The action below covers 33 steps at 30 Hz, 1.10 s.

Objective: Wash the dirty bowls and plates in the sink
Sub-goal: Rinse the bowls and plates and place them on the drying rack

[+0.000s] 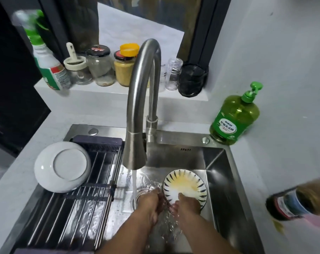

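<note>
Low in the steel sink, the left hand curls round the near rim of a tilted striped bowl smeared yellow inside, while the right hand lies against its inner face, fingers pressed in. Water from the faucet falls just left of the bowl. A white plate lies upside down on the roll-up rack; farther back stand a green soap bottle and windowsill jars, one holding yellow-brown paste.

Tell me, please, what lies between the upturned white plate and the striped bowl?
In the head view: rack bars, then the tap's running water, between the white plate and striped bowl.
</note>
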Tool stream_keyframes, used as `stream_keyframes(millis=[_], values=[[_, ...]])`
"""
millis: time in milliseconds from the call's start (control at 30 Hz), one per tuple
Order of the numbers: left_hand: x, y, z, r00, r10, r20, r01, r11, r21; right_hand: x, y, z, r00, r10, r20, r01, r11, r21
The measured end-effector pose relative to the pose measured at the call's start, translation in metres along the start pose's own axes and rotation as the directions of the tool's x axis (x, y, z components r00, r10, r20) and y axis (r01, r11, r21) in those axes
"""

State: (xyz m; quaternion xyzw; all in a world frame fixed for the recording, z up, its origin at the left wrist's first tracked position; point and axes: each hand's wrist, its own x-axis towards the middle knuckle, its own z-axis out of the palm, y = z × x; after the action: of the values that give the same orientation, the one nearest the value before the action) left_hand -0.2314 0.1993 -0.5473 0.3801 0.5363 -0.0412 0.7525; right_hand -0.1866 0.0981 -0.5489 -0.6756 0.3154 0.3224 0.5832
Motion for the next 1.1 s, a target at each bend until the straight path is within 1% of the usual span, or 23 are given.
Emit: stream_keyframes(millis=[67,100,167,233,300,367,500,600,667,733,800,833,900,933,967,1033,1067,1100], values=[[0.007,-0.006,0.006,0.999,0.036,-0.022,-0.034,0.996,0.087,0.015,0.005,-0.007,0.998,-0.032,-0.045,0.028,0.996,-0.09],[0.012,-0.008,0.007,0.998,0.056,-0.02,-0.053,0.989,0.141,0.02,0.007,-0.008,0.995,-0.069,-0.069,0.057,0.985,-0.163],[0.02,-0.01,0.014,0.997,0.078,-0.002,-0.076,0.971,0.228,0.032,0.007,-0.01,0.98,-0.156,-0.126,0.108,0.94,-0.325],[0.026,-0.009,0.019,0.995,0.095,0.038,-0.101,0.958,0.269,0.036,0.0,-0.013,0.952,-0.244,-0.187,0.141,0.887,-0.44],[0.038,-0.011,0.021,0.991,0.13,0.045,-0.137,0.932,0.336,0.041,-0.008,-0.015,0.93,-0.318,-0.183,0.19,0.845,-0.5],[0.047,-0.013,0.023,0.985,0.167,0.035,-0.167,0.911,0.378,0.049,-0.014,-0.017,0.933,-0.339,-0.123,0.216,0.798,-0.563],[0.059,-0.015,0.027,0.979,0.203,0.008,-0.191,0.908,0.373,0.063,-0.015,-0.016,0.956,-0.292,-0.039,0.204,0.753,-0.626],[0.067,-0.019,0.028,0.971,0.236,-0.039,-0.194,0.872,0.45,0.066,-0.012,-0.013,0.969,-0.247,0.004,0.191,0.739,-0.646],[0.069,-0.019,0.029,0.971,0.231,-0.061,-0.177,0.869,0.463,0.067,-0.009,-0.011,0.974,-0.222,0.036,0.187,0.71,-0.679],[0.074,-0.021,0.032,0.97,0.234,-0.061,-0.18,0.869,0.46,0.069,-0.006,-0.009,0.97,-0.235,0.058,0.204,0.662,-0.722],[0.079,-0.023,0.034,0.968,0.246,-0.054,-0.197,0.872,0.448,0.069,-0.005,-0.01,0.951,-0.302,0.061,0.232,0.574,-0.785],[0.083,-0.024,0.034,0.968,0.247,-0.05,-0.199,0.872,0.448,0.068,-0.006,-0.012,0.931,-0.36,0.054,0.242,0.5,-0.832],[0.097,-0.028,0.034,0.971,0.235,-0.044,-0.189,0.868,0.459,0.067,-0.011,-0.02,0.869,-0.491,0.056,0.244,0.327,-0.913],[0.104,-0.029,0.034,0.97,0.239,-0.045,-0.192,0.866,0.462,0.068,-0.014,-0.025,0.842,-0.536,0.057,0.234,0.268,-0.935],[0.109,-0.031,0.034,0.968,0.244,-0.049,-0.194,0.865,0.462,0.071,-0.017,-0.029,0.826,-0.562,0.049,0.217,0.238,-0.947],[0.116,-0.033,0.032,0.969,0.241,-0.047,-0.196,0.874,0.445,0.077,-0.021,-0.037,0.82,-0.572,0.015,0.178,0.23,-0.957],[0.121,-0.036,0.032,0.97,0.238,-0.047,-0.195,0.88,0.434,0.081,-0.022,-0.039,0.83,-0.558,-0.007,0.164,0.255,-0.953],[0.122,-0.037,0.031,0.97,0.238,-0.048,-0.196,0.885,0.422,0.085,-0.023,-0.04,0.845,-0.534,-0.029,0.161,0.306,-0.938]])
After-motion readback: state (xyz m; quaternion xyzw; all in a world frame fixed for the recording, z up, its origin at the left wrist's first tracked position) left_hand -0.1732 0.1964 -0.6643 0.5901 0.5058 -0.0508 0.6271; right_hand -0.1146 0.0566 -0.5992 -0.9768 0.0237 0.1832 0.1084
